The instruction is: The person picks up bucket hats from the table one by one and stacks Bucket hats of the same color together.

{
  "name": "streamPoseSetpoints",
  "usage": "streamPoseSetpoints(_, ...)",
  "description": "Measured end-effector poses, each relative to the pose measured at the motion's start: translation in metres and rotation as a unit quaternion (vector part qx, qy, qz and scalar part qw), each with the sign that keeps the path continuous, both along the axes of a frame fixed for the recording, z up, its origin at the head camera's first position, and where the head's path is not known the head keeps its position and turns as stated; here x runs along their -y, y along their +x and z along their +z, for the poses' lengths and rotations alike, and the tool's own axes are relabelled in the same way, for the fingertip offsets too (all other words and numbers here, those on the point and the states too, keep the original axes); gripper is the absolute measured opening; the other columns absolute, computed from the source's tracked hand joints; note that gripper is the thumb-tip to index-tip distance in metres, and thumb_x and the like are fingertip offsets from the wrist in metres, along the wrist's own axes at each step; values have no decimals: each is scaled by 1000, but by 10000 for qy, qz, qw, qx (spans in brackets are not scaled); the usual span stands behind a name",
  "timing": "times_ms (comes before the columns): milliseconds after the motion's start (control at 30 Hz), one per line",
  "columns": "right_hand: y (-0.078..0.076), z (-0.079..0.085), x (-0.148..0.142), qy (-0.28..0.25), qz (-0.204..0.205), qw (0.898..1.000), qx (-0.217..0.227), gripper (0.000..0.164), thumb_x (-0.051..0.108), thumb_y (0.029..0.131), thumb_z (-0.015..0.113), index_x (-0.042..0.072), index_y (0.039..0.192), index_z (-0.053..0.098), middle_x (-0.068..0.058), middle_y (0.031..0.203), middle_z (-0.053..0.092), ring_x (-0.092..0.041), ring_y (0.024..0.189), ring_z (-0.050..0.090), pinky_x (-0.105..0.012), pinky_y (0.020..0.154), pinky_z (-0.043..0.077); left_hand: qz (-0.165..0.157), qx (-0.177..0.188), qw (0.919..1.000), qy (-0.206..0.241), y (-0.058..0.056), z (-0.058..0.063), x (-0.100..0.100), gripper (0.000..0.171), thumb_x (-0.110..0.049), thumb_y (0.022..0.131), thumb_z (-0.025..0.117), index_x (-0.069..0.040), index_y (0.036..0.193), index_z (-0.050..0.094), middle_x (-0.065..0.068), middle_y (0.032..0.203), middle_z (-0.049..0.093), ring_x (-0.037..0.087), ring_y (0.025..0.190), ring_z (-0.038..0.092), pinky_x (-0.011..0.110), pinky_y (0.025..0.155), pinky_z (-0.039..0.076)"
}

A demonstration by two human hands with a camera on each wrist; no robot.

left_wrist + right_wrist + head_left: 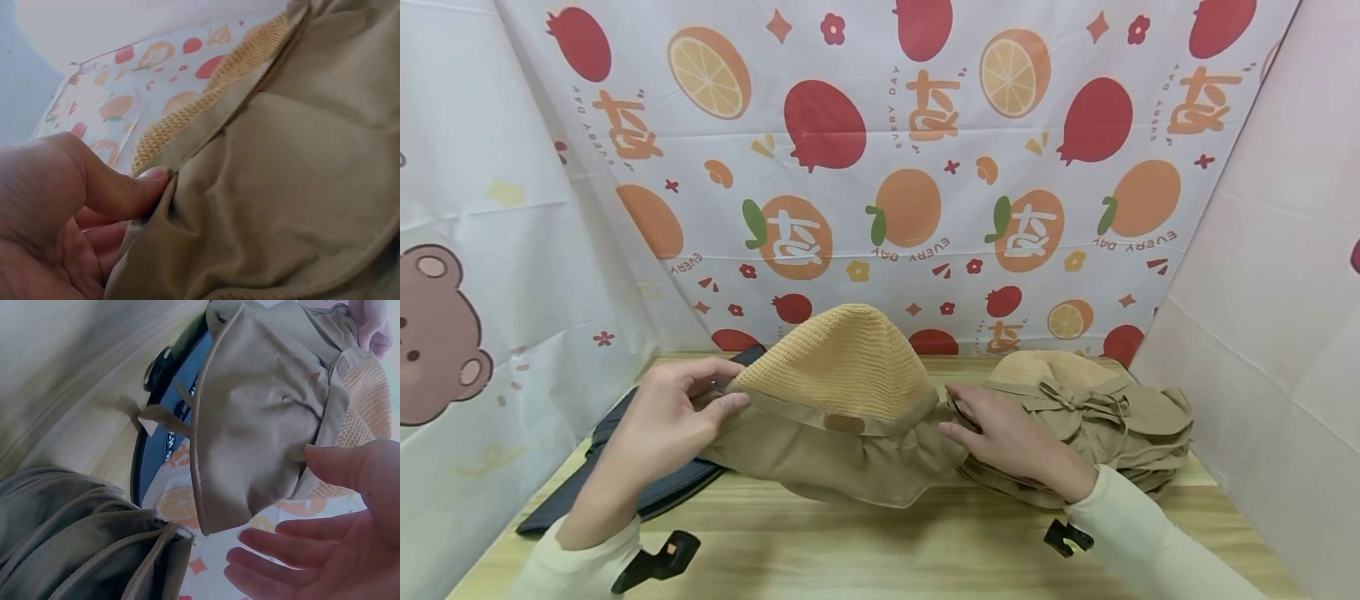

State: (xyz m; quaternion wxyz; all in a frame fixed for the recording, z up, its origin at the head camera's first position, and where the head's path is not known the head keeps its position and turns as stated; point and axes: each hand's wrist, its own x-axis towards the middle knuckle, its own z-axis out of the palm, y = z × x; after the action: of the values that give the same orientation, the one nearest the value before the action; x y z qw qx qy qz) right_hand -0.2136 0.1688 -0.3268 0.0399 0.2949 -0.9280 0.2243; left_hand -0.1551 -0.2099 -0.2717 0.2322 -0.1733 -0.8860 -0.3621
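Note:
A sun hat [835, 442] with a yellow woven crown, a khaki cloth brim and a small brown patch on its band is held up above the table. My left hand [673, 412] pinches its left side where brim meets band; in the left wrist view the thumb [147, 187] presses into the cloth fold. At the hat's right side is my right hand [1011, 437]. The right wrist view has its thumb [337, 465] at the band, while the other fingers [281, 547] spread loosely below the brim, apart from the cloth.
More khaki hats [1090, 417], stacked and with a tied bow, lie right of the held hat. A dark blue item [677, 487] lies flat on the wooden table [865, 550] at left. Printed cloth walls [880, 192] close off the back and sides.

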Motion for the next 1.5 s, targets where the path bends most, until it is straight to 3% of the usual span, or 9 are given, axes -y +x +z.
streamPoseSetpoints(100, -1, -1, 0, -118, -51, 9999, 53, 53, 31, 103, 65, 2, 146, 55, -14, 135, 68, -29, 123, 67, -48, 101, 55, 6, -20, 10000, 55, -2, -4, -6, 19, 3, 85, 79, -10, 100, 77, 4, 80, 73, 3, 57, 51, 22, 50, 41)
streamPoseSetpoints(167, -1, -1, 0, -197, -84, 9997, 80, 43, 31, 102, 67, 8, 138, 61, -5, 121, 73, -20, 108, 69, -41, 91, 57, 42, -77, 9999, 68, -3, -7, -10, 19, 2, 85, 80, -9, 101, 77, 4, 83, 74, 2, 59, 53, 21, 51, 42)
streamPoseSetpoints(267, 1, -2, -2, -287, -89, 9995, 1, 23, 30, 100, 68, 17, 119, 65, 6, 97, 68, -10, 87, 60, -30, 74, 51, 124, -152, 9998, 43, -4, -9, -15, 20, 1, 85, 80, -10, 101, 77, 4, 82, 73, 2, 58, 52, 21, 51, 42)
streamPoseSetpoints(400, 2, -3, -5, -528, -128, 9984, -156, 11, 26, 98, 72, 20, 103, 64, 9, 83, 59, -7, 74, 50, -24, 65, 42, 173, -41, 9998, 4, -5, -10, -16, 19, -2, 87, 80, -10, 103, 76, 1, 77, 69, 2, 55, 47, 22, 50, 39)
streamPoseSetpoints(633, 2, -7, -10, -672, -118, 9953, -685, 6, 18, 99, 69, 16, 102, 64, 7, 82, 59, -6, 74, 49, -23, 67, 41, -22, 232, 9983, -543, -11, -13, -13, 16, -9, 91, 78, -11, 106, 74, -4, 74, 65, 1, 56, 45, 23, 53, 38)
streamPoseSetpoints(867, 4, -8, -12, -756, -161, 9944, -718, 4, 17, 103, 63, 13, 104, 64, 6, 81, 59, -5, 73, 49, -23, 67, 41, -330, -95, 9923, -1194, -18, -21, -9, 14, -13, 94, 75, -14, 107, 69, -12, 70, 55, -2, 57, 41, 22, 56, 36)
streamPoseSetpoints(1200, 3, -7, -14, -808, -247, 9910, -1038, 11, 15, 103, 63, 13, 112, 69, 2, 93, 70, -5, 80, 56, -26, 71, 46, -540, -191, 9899, -1299, -24, -26, -5, 15, -14, 96, 73, -14, 110, 69, -13, 65, 46, -3, 55, 35, 21, 54, 34)
streamPoseSetpoints(1367, 0, -7, -18, -830, -374, 9890, -1167, 17, 13, 103, 63, 12, 117, 71, -3, 103, 75, -9, 87, 65, -29, 76, 51, -646, 180, 9888, -1335, -26, -24, -7, 29, -6, 95, 72, -8, 123, 67, -10, 68, 52, -1, 57, 39, 22, 57, 37)
streamPoseSetpoints(1500, -3, -4, -23, -827, -570, 9841, -1462, 21, 12, 100, 67, 9, 120, 73, -5, 99, 77, -11, 83, 67, -30, 73, 53, -745, 369, 9869, -1379, -28, -23, -11, 38, -4, 95, 71, -4, 132, 64, -9, 72, 59, -1, 60, 44, 22, 60, 41)
